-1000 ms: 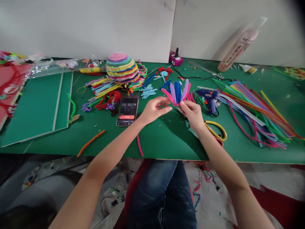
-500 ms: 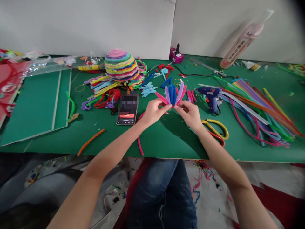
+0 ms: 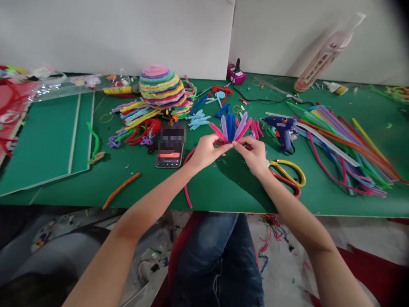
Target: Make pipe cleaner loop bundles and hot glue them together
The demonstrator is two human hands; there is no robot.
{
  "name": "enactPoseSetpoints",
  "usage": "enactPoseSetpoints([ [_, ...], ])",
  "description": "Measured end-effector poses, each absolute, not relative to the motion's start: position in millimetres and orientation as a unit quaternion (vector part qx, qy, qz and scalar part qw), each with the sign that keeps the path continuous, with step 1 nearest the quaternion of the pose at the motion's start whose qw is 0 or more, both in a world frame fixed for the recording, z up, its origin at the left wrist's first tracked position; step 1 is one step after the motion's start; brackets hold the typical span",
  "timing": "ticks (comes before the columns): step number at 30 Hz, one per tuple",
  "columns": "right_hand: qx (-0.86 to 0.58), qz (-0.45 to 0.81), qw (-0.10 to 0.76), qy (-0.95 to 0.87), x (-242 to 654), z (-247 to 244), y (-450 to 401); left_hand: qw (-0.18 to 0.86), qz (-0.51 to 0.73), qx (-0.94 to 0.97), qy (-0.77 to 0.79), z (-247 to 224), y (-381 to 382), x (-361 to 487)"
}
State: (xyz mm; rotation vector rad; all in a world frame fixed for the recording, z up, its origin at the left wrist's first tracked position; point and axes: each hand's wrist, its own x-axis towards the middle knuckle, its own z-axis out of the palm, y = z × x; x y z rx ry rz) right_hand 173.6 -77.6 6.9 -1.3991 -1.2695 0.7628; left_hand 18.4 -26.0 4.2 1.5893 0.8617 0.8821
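Both hands pinch the base of a fan of fuzzy pipe cleaners [image 3: 230, 126], blue in the middle, lilac beside that and pink outermost. My left hand [image 3: 209, 149] grips it from the left, fingers closed. From the right, my right hand [image 3: 252, 152] pinches the same base, its thumb meeting the left thumb. The exact joint at the base is hidden by the fingertips. Below the fan is the green tabletop [image 3: 228, 192]. A smartphone [image 3: 170, 145] lies left of my left hand, and scissors [image 3: 289, 175] with yellow and red handles lie beside my right wrist.
A blue glue gun [image 3: 285, 128] rests right of the hands, near a spread of long pipe cleaners [image 3: 348, 149]. Behind stand a striped fuzzy ball [image 3: 162, 87] and a pink bottle [image 3: 326, 55]. At left is a green board [image 3: 41, 140]; an orange stick [image 3: 121, 190] lies near the front edge.
The outer pink pipe cleaners now lean out slightly wider. My right hand has shifted slightly, showing more of the scissors. Both hands still hold the fan.
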Motion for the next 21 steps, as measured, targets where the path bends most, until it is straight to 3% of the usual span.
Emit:
enactPoseSetpoints([
  [7, -0.574, 0.313, 0.518, -0.551, 179.7, 10.3, -75.7, 0.513, 0.346, 0.684, 0.386, 5.0, -23.3, 16.4],
  [12, -0.545, 0.379, 0.508, -0.549, 180.1, 9.8, -75.4, 0.456, 0.331, 0.730, 0.387, 8.4, -26.5, 16.1],
  [16, -0.552, 0.410, 0.515, -0.511, 181.4, 8.4, -73.5, 0.538, 0.336, 0.679, 0.369, 7.8, -23.1, 15.9],
  [18, -0.560, 0.412, 0.526, -0.489, 182.9, 7.4, -71.7, 0.574, 0.351, 0.639, 0.373, 7.9, -21.1, 15.5],
  [21, -0.580, 0.393, 0.549, -0.455, 185.1, 4.8, -68.8, 0.509, 0.429, 0.626, 0.406, 10.1, -22.4, 14.8],
])
